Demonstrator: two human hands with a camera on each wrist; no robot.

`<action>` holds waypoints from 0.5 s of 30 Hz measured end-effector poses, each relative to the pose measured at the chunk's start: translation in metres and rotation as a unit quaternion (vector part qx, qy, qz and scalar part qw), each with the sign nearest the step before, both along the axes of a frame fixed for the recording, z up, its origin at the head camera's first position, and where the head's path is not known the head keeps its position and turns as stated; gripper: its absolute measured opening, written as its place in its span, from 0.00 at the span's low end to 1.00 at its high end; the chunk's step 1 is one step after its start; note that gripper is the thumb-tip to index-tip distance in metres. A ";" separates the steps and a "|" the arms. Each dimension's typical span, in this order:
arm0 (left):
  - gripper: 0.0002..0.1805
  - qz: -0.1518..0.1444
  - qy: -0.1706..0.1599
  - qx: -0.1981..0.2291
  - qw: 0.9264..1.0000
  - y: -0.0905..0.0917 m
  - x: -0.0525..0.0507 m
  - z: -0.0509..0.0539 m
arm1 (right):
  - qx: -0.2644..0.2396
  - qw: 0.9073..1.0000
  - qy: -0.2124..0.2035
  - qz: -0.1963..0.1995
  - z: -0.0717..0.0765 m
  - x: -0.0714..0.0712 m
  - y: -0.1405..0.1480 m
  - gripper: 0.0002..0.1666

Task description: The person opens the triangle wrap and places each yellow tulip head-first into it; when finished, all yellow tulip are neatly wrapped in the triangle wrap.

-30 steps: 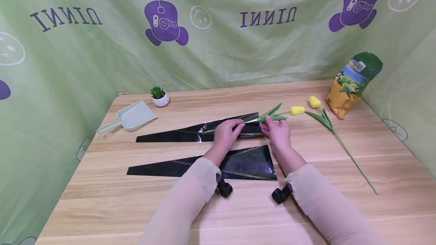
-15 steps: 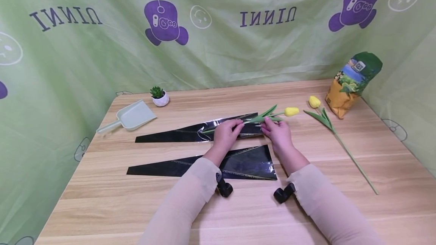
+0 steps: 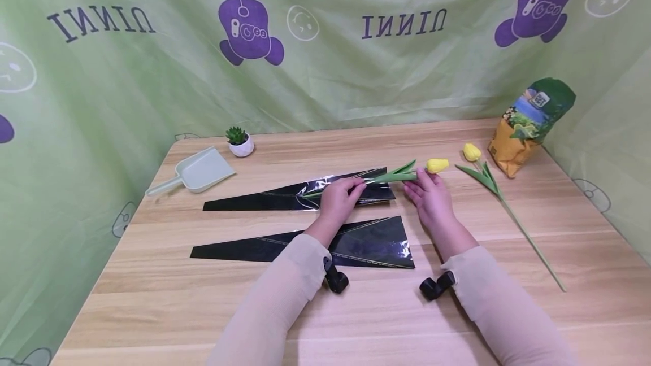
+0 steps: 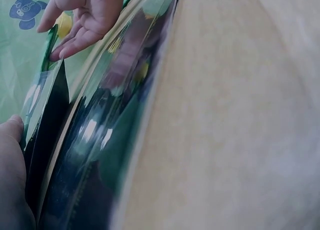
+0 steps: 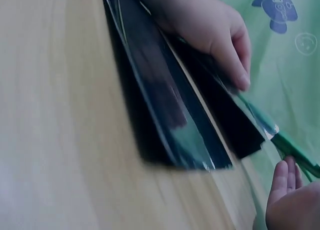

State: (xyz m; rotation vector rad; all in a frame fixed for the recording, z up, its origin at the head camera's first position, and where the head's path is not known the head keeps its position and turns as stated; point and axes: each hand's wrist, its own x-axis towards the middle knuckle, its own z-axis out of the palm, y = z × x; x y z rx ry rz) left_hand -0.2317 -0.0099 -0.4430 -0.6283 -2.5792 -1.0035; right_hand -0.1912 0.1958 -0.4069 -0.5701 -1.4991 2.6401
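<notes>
On the worktop (image 3: pixel 127 298), one pale green dustpan (image 3: pixel 207 171) was set at the far left, near one small white pot (image 3: pixel 242 149), in which a green plant (image 3: pixel 236 135) was held. Two black plastic wrappers were laid one behind the other, apart, both tapered towards the left. The nearer wrapper (image 3: pixel 376 242) was laid flat, marked with thin pale lines. In the farther wrapper (image 3: pixel 264 202) the lower stem of one tulip (image 3: pixel 394 177) was enclosed, its green seen through the clear front. Near the wide right end, this wrapper was pinched in the grip of the left hand (image 3: pixel 338 199). Past the opening, the tulip's slender green leaves and single closed yellow bloom were exposed, pointed right. The grip of the right hand (image 3: pixel 434 199) was released, its fingers loosely extended beside the leaves and bloom; whether the stem was touched could not be told. Farther right, a second yellow tulip (image 3: pixel 500 195) was laid bare on the worktop, and behind it one printed bag (image 3: pixel 529 129) was stood, tilted, its contents hidden.
</notes>
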 end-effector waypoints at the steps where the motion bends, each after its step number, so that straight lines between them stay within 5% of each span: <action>1: 0.12 0.000 0.000 0.000 1.000 0.000 0.000 0.000 | 0.002 1.000 0.005 0.001 -0.001 0.000 0.003 0.12; 15: 0.12 0.001 -0.003 -0.006 1.000 0.001 -0.001 0.000 | 0.028 0.991 0.078 0.104 -0.001 0.003 0.057 0.14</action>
